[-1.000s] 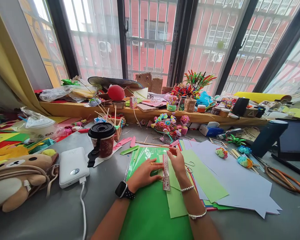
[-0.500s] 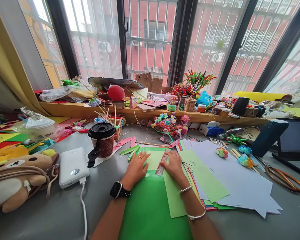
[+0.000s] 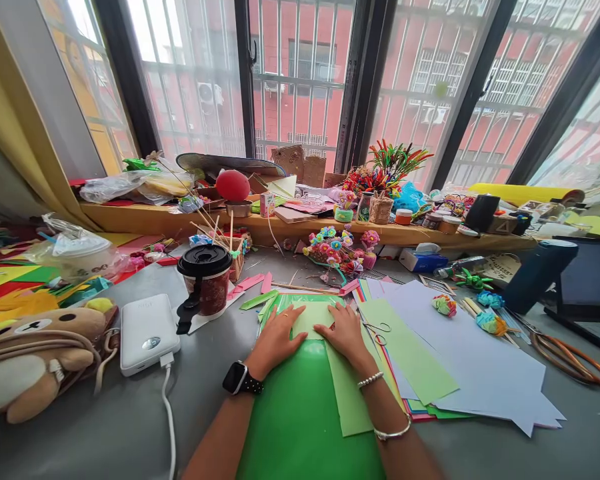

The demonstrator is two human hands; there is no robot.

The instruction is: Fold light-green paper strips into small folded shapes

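A small light green sheet of paper (image 3: 311, 319) lies on the green cutting surface (image 3: 305, 407). My left hand (image 3: 280, 337) rests on its left side, fingers stretched out and thumb over the lower edge. My right hand (image 3: 347, 333) lies on the right side, its fingers flat and thumb pointing left across the sheet. The ruler cannot be seen; my right hand may cover it. A longer light green strip (image 3: 349, 393) runs beneath my right wrist. Scissors (image 3: 379, 331) lie just right of that hand.
White sheets (image 3: 480, 360) and another light green sheet (image 3: 410, 353) spread to the right. A lidded coffee cup (image 3: 205, 283), a white power bank (image 3: 150, 337) and a plush bear (image 3: 45, 360) stand or lie on the left. Pipe-cleaner flowers (image 3: 333, 247) are at the back.
The pink patterned ruler in my right hand has gone from sight. My left thumb has moved right over the sheet, and my right thumb has shifted left onto it.
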